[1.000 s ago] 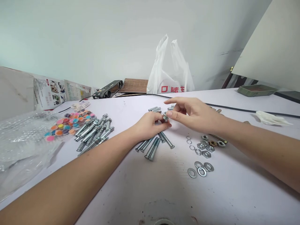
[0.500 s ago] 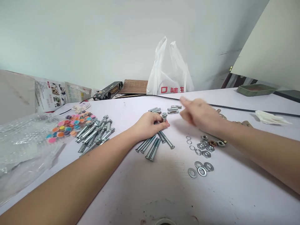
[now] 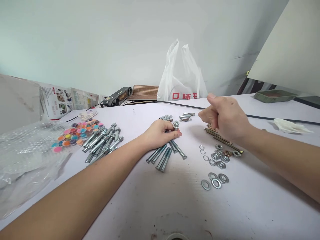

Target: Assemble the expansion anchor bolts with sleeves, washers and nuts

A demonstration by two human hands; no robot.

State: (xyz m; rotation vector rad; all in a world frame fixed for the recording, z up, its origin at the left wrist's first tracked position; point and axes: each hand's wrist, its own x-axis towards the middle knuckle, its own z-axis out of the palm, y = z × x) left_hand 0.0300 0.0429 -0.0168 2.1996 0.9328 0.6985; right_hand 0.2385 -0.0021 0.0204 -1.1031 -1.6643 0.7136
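Observation:
My left hand [image 3: 162,133] is closed around an expansion bolt [image 3: 176,125] standing upright, with a nut at its top end between thumb and fingers. Bare bolts [image 3: 165,159] lie just below that hand, heads toward me. Short metal sleeves [image 3: 185,117] rest behind it. My right hand [image 3: 223,116] is raised to the right, fingers curled in and thumb stuck up. No object shows in it. Under it lie brass-coloured rods [image 3: 225,140]. Nearer me are hex nuts [image 3: 221,165], thin spring washers [image 3: 202,150] and flat washers [image 3: 216,183].
On the left lie a pile of assembled bolts [image 3: 103,141], coloured round caps [image 3: 75,133] and clear plastic bags [image 3: 27,156]. A white carrier bag [image 3: 182,83] stands at the back. A black cable [image 3: 265,117] crosses the table. Right: crumpled tissue [image 3: 290,126], green tray [image 3: 275,96].
My right hand has moved to the right, away from the bolt, and is less blurred. My left hand still holds the bolt in the same place.

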